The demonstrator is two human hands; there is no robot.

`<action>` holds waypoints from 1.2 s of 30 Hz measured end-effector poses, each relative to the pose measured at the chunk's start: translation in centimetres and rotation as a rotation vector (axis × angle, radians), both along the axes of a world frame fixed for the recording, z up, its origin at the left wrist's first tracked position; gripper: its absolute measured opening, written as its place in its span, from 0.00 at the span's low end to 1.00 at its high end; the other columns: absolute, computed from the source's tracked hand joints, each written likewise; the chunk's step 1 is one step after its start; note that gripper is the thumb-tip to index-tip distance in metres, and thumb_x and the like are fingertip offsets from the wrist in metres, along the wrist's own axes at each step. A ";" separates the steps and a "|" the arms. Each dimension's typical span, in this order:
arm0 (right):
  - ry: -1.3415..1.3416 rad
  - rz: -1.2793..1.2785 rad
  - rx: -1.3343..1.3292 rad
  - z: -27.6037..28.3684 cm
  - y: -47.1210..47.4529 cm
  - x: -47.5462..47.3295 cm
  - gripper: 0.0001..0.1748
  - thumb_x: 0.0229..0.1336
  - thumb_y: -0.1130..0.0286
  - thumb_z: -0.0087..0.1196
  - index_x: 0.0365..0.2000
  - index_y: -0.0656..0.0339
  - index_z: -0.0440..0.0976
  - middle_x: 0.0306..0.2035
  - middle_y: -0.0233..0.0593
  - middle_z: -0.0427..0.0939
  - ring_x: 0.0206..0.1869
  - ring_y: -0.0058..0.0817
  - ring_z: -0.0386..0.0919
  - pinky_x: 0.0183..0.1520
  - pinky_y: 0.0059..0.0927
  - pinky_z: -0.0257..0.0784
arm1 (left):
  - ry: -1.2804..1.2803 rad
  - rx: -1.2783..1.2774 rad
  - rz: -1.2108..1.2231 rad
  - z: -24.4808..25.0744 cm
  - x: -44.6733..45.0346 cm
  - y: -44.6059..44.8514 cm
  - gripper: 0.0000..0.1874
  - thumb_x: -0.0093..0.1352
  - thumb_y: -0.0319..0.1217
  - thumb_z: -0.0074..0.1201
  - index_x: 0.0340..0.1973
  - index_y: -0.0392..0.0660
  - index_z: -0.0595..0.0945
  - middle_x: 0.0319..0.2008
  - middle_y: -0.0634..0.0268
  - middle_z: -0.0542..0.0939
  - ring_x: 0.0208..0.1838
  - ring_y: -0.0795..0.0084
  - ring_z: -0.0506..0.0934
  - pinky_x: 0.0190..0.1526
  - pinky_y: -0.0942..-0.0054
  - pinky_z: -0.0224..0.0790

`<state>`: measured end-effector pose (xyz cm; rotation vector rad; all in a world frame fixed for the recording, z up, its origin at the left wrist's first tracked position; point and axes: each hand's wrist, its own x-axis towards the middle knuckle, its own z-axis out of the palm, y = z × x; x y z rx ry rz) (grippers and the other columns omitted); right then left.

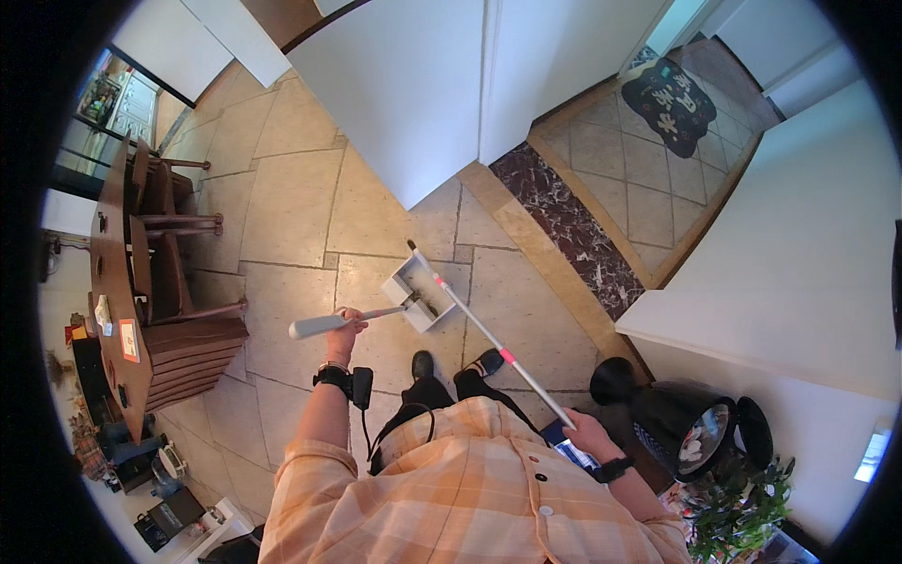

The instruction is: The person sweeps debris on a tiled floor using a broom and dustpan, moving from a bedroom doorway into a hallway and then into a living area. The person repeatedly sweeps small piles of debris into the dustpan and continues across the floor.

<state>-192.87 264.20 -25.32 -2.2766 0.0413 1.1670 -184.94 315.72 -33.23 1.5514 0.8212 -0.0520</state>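
My left hand (347,330) is closed around the light grey handle of a long-handled dustpan (451,314), whose white pan with comb-like teeth lies on the tiled floor. Some dark debris shows inside the pan. In my right hand (592,433) is the upper end of a broom's silver pole (532,381) with pink bands. The pole slants down across the pan's right side to the broom's narrow dark-tipped head (414,247), seen edge-on at the pan's far corner. Both of my feet stand just below the pan.
At the right stands an open black trash bin (694,430) with rubbish inside, beside a leafy plant (747,504). A wooden table (116,240) with chairs is at the left. White walls meet ahead; a dark stone threshold (564,225) leads to a patterned mat (669,106).
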 end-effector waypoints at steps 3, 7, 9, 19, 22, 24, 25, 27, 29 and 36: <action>-0.050 -0.025 -0.144 2.2 -0.7 -0.7 0.24 0.52 0.66 0.50 0.52 0.50 0.64 0.40 0.54 0.75 0.45 0.50 0.72 0.46 0.44 0.69 | -0.001 0.065 -0.043 0.0 -0.4 0.3 0.10 0.66 0.32 0.45 0.27 0.39 0.74 0.26 0.62 0.77 0.30 0.70 0.80 0.34 0.79 0.72; -0.118 0.021 -0.531 3.6 -1.9 -2.2 0.25 0.54 0.67 0.47 0.55 0.47 0.62 0.35 0.52 0.77 0.39 0.49 0.75 0.41 0.47 0.70 | -0.059 0.030 -0.036 0.8 -1.7 1.9 0.09 0.65 0.30 0.46 0.26 0.39 0.75 0.25 0.63 0.76 0.30 0.71 0.79 0.32 0.79 0.72; -0.144 0.018 -0.603 3.2 -2.5 -3.3 0.24 0.55 0.69 0.46 0.54 0.53 0.61 0.33 0.52 0.77 0.36 0.50 0.76 0.39 0.47 0.71 | -0.093 -0.003 -0.060 1.5 -2.7 3.2 0.06 0.63 0.26 0.47 0.24 0.38 0.76 0.23 0.64 0.76 0.27 0.73 0.78 0.30 0.79 0.72; -0.022 -0.153 -0.270 -1.9 1.1 -12.0 0.19 0.46 0.77 0.46 0.43 0.64 0.70 0.38 0.61 0.74 0.45 0.53 0.72 0.46 0.45 0.68 | -0.050 0.128 -0.360 2.0 -5.4 5.5 0.12 0.63 0.35 0.49 0.25 0.38 0.78 0.22 0.62 0.78 0.26 0.75 0.77 0.29 0.77 0.69; -0.057 -0.099 -0.022 -3.3 4.7 -12.8 0.23 0.47 0.77 0.49 0.48 0.63 0.68 0.36 0.56 0.76 0.40 0.45 0.75 0.43 0.40 0.69 | -0.084 0.100 -0.333 1.6 -6.2 5.6 0.12 0.64 0.34 0.49 0.26 0.38 0.78 0.23 0.62 0.78 0.26 0.74 0.77 0.30 0.77 0.70; -0.083 -0.072 0.099 -3.1 6.7 -12.5 0.25 0.47 0.76 0.51 0.51 0.61 0.67 0.32 0.49 0.77 0.34 0.37 0.77 0.38 0.36 0.71 | -0.086 0.090 -0.312 1.3 -6.5 6.0 0.11 0.64 0.33 0.48 0.25 0.37 0.78 0.23 0.62 0.78 0.26 0.74 0.77 0.30 0.76 0.71; -0.003 -0.136 0.128 -2.6 7.4 -12.2 0.25 0.48 0.75 0.51 0.51 0.61 0.67 0.28 0.46 0.77 0.30 0.34 0.76 0.33 0.34 0.71 | -0.081 0.114 -0.320 1.0 -6.7 6.2 0.10 0.64 0.32 0.47 0.25 0.38 0.78 0.23 0.62 0.79 0.27 0.74 0.78 0.30 0.77 0.70; 0.250 -0.304 0.092 -1.1 7.9 -11.0 0.26 0.48 0.74 0.52 0.51 0.60 0.67 0.22 0.41 0.75 0.22 0.28 0.75 0.25 0.31 0.71 | -0.075 0.126 -0.316 0.5 -7.0 6.9 0.09 0.63 0.31 0.46 0.26 0.40 0.78 0.25 0.63 0.79 0.29 0.74 0.79 0.29 0.79 0.70; 0.197 -0.256 -0.016 1.0 8.3 -9.8 0.26 0.49 0.72 0.53 0.52 0.58 0.66 0.23 0.40 0.76 0.23 0.29 0.75 0.26 0.31 0.72 | -0.157 0.104 -0.257 0.0 -7.3 7.7 0.10 0.64 0.32 0.46 0.26 0.40 0.78 0.24 0.64 0.79 0.28 0.75 0.79 0.28 0.79 0.69; -0.323 0.140 -0.482 1.6 12.1 -2.4 0.22 0.51 0.71 0.48 0.50 0.59 0.67 0.35 0.55 0.76 0.39 0.50 0.75 0.41 0.45 0.71 | -0.171 0.019 -0.034 -0.3 -10.9 11.8 0.11 0.64 0.35 0.46 0.26 0.41 0.77 0.23 0.65 0.77 0.27 0.76 0.77 0.28 0.82 0.66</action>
